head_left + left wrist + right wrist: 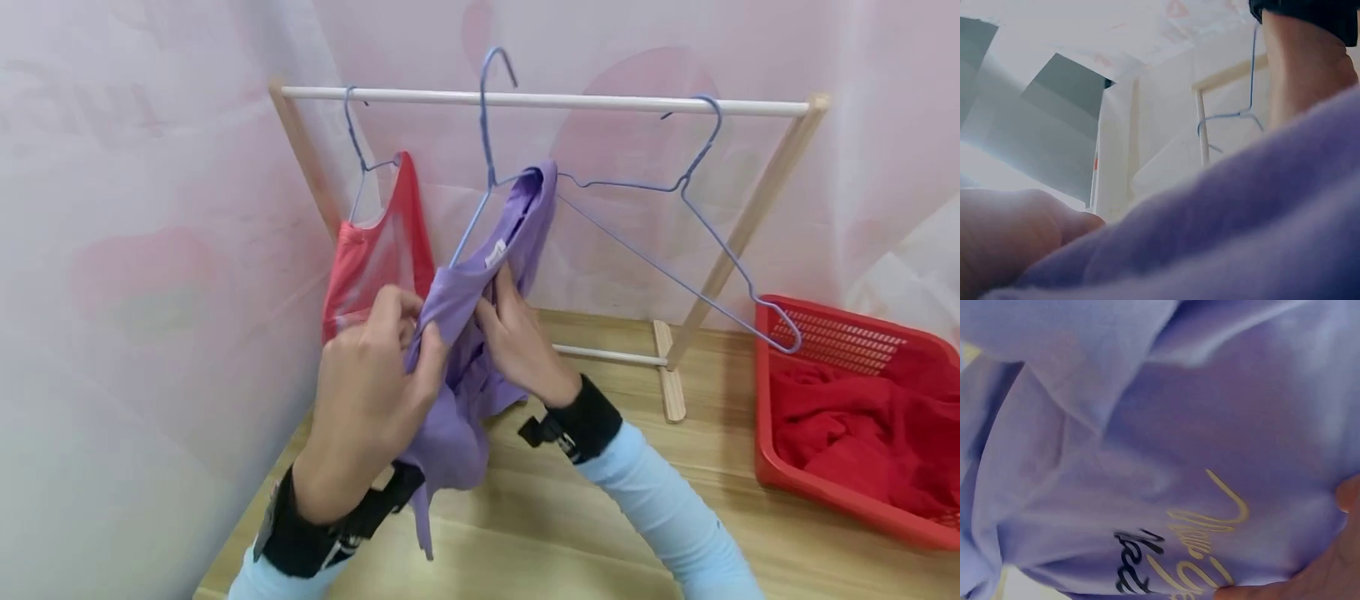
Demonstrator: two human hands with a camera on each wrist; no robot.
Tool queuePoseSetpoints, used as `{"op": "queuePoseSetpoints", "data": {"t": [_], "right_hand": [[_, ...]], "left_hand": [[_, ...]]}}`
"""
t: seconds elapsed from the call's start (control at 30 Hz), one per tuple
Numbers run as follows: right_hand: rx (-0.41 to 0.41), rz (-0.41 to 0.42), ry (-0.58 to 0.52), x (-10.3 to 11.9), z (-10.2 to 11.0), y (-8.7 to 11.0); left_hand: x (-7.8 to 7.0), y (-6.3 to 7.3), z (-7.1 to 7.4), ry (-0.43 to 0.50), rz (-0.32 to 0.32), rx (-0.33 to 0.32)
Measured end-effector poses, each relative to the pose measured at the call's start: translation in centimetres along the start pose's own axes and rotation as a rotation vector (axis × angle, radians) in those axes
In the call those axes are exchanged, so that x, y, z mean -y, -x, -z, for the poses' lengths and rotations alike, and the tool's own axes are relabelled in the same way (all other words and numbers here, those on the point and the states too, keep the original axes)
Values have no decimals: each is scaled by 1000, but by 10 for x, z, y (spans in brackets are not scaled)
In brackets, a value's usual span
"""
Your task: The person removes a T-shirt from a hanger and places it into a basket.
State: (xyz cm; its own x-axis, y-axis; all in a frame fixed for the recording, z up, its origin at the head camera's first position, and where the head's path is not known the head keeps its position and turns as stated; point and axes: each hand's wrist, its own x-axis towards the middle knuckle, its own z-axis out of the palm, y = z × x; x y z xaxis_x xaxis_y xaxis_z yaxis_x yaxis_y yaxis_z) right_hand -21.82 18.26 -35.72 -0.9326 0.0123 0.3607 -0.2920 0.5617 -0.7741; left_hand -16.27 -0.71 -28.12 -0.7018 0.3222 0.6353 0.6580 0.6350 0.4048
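Note:
A purple garment (456, 304) with a small white label hangs over a blue wire hanger (486, 158), whose hook stands up in front of the rack's top bar. My left hand (375, 392) pinches the garment's near edge between thumb and fingers. On the other side, my right hand (521, 337) holds the neckline below the label. In the right wrist view, yellow and black lettering shows on the purple cloth (1260, 425), with fingertips at its edge. Blurred purple cloth (1241, 212) fills the lower part of the left wrist view.
A white-barred wooden rack (600, 102) stands behind. On its left hangs a red garment (382, 258) on a blue hanger; on its right, a bare blue hanger (686, 182). A red basket (765, 417) holding red cloth (862, 425) stands at the right.

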Motion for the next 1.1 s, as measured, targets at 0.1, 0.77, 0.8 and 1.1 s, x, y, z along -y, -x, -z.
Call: {"op": "queuePoseSetpoints", "data": {"t": [0.1, 0.77, 0.8, 1.1], "right_hand": [[33, -55, 29, -12, 1, 25], [-126, -324, 199, -63, 39, 103], [-157, -315, 175, -64, 42, 103], [-159, -343, 56, -70, 35, 100]], "left_hand": [[6, 21, -10, 75, -15, -12], [-3, 76, -129, 49, 44, 134], [-3, 77, -133, 30, 49, 164], [-6, 88, -161, 0, 46, 342]]}}
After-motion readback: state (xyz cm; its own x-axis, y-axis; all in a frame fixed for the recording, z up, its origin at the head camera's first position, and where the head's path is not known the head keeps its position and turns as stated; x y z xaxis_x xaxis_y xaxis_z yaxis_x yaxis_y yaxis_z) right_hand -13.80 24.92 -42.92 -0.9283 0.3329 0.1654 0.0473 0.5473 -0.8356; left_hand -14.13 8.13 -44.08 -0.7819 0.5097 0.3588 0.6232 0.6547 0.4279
